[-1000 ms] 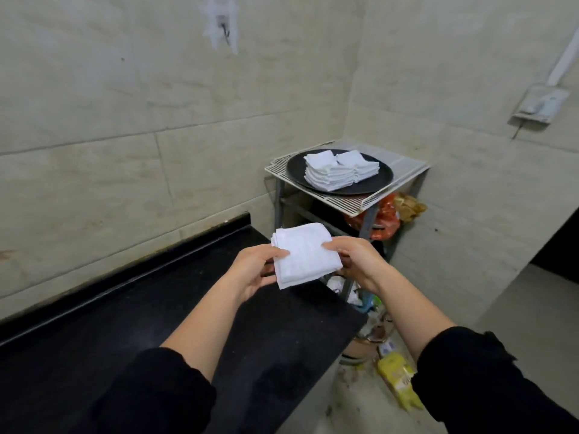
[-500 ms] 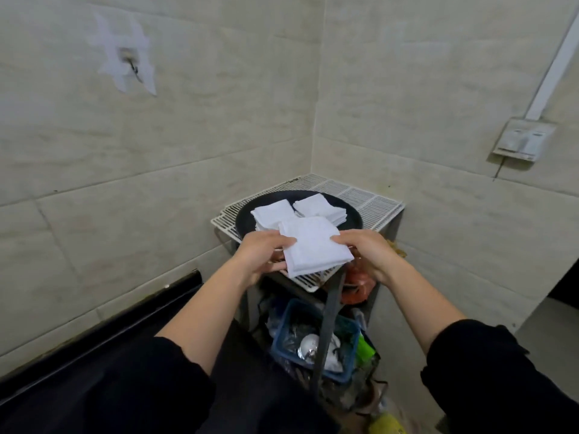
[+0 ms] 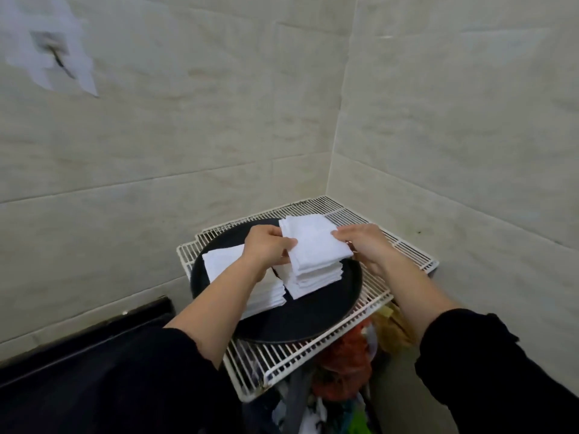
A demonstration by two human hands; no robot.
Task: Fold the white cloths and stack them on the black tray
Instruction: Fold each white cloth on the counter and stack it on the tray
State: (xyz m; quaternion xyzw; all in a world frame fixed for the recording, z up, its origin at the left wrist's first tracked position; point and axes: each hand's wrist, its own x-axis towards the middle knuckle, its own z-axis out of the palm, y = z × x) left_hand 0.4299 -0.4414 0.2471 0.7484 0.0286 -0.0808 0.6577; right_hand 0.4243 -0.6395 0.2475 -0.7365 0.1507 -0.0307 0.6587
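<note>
Moved: folded cloth (image 3: 315, 242) carried from over the worktop (image 3: 78, 355) onto right stack (image 3: 313, 277) on black tray (image 3: 282, 324) | grip: left hand (image 3: 266, 247) and right hand (image 3: 365, 244) pinch opposite edges, probably squaring it | left stack (image 3: 225, 264) just beside.

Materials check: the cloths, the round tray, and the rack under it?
Folded cloth: white woven or terry-like fabric, matte, soft layered edges. Black tray: dark, smooth, low sheen with a raised rim; coated metal or plastic, can't tell which. Wire rack: thin parallel rods, white coated, probably painted or plastic-dipped metal.
</note>
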